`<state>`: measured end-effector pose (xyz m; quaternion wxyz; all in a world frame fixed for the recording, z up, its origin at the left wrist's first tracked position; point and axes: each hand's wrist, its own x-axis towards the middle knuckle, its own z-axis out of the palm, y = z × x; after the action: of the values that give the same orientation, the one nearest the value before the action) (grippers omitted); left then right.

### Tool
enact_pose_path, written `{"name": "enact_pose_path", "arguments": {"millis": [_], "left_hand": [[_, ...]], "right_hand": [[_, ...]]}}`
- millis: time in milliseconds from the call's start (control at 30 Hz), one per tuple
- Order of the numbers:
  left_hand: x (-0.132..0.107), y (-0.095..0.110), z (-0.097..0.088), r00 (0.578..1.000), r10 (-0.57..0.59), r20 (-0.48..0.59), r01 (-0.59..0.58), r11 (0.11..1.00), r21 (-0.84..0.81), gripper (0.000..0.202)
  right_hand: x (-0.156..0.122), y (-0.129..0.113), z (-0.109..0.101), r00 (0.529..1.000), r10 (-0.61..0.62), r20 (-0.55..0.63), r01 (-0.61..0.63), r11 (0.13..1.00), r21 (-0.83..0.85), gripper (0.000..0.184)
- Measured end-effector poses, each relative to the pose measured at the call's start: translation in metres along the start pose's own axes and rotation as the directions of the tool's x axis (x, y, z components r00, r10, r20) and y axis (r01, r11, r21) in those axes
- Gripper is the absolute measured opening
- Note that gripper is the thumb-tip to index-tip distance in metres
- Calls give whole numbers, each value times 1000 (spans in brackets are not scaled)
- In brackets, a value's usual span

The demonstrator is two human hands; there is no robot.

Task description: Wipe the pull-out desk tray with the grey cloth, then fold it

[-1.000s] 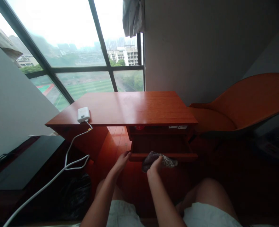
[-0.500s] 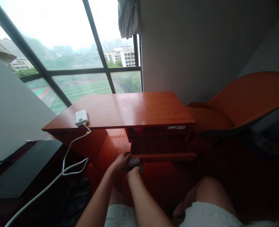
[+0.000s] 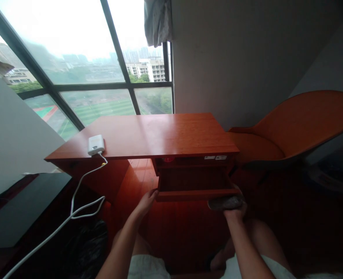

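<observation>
Below the red-brown desktop, a wooden drawer (image 3: 194, 195) stands pulled out, its inside dark. At its left front corner is my left hand (image 3: 148, 200), the fingers closed on the edge. My right hand (image 3: 238, 210) is at the right front corner, closed round a dark, oblong, speckled item (image 3: 225, 202). That item lies along the front of the drawer; its kind cannot be made out. Some fingers of my right hand are hidden behind it and the drawer front.
A white power bank (image 3: 96, 145) lies on the desk (image 3: 159, 133), with a white cable (image 3: 81, 182) hanging from it to the lower left. An orange chair (image 3: 299, 131) stands at the right. A dark flat panel (image 3: 28, 209) and black plastic bag (image 3: 87, 244) are at the left.
My right hand has moved right with the dark item, from beside my left hand to the drawer's right corner. My left hand stays at the left corner.
</observation>
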<state>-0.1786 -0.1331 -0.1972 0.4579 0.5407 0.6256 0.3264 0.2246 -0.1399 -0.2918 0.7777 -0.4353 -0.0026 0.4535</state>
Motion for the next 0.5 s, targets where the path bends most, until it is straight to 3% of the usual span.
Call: {"name": "enact_pose_path", "arguments": {"millis": [200,500], "left_hand": [[0,-5,3,999,5,-41,-5,1000,10,56],[13,-7,5,997,-21,-78,22,1000,19,65]], "right_hand": [[22,-35,-15,999,25,-28,-25,1000,11,29],[13,-105,-32,995,64,-72,-67,997,-45,25]]}}
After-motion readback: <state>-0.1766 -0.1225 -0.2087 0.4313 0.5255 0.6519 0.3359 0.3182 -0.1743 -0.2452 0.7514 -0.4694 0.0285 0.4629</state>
